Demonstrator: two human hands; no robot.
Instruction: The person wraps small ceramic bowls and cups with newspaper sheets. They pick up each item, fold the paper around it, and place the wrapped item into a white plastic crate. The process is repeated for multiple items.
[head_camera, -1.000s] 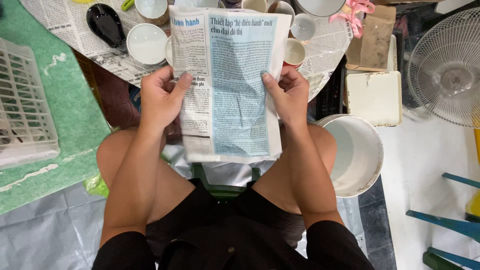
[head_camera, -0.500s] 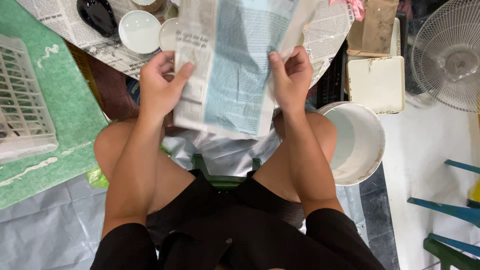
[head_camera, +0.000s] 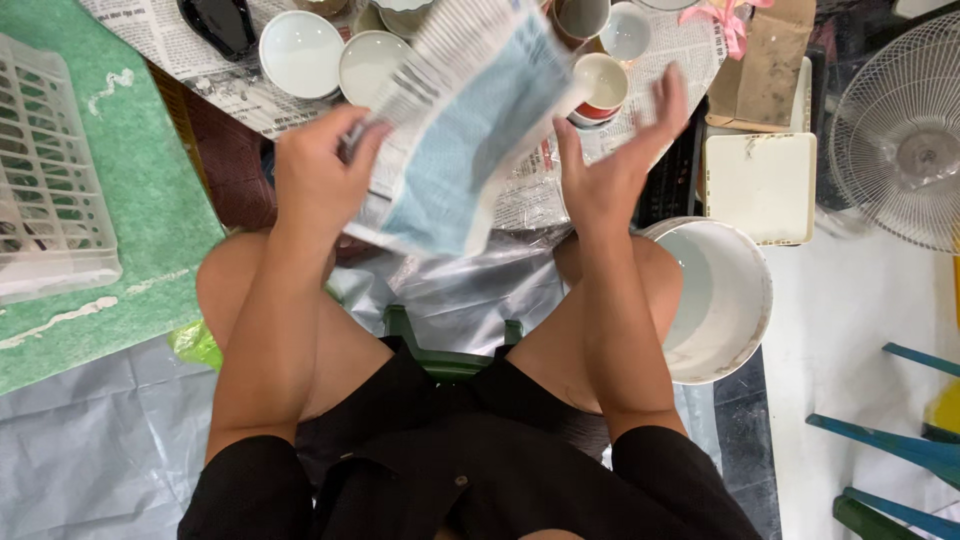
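My left hand (head_camera: 318, 170) grips the left edge of a folded newspaper sheet (head_camera: 470, 120) with a pale blue panel, which is blurred and tilted to the right above my knees. My right hand (head_camera: 615, 165) is off the paper, palm up with fingers spread, just right of the sheet. Behind the paper, on more newspaper (head_camera: 190, 50), stand white bowls (head_camera: 300, 52) and small cups (head_camera: 600, 85).
A white plastic crate (head_camera: 50, 180) lies on a green mat (head_camera: 150, 200) at left. A large white bucket (head_camera: 735, 300) stands by my right knee, a white square lid (head_camera: 765, 185) behind it, a floor fan (head_camera: 900, 130) at right. Grey plastic sheeting (head_camera: 90, 450) covers the floor.
My right hand has let go of the newspaper and opened. The sheet, held flat by both hands before, now swings tilted in my left hand alone.
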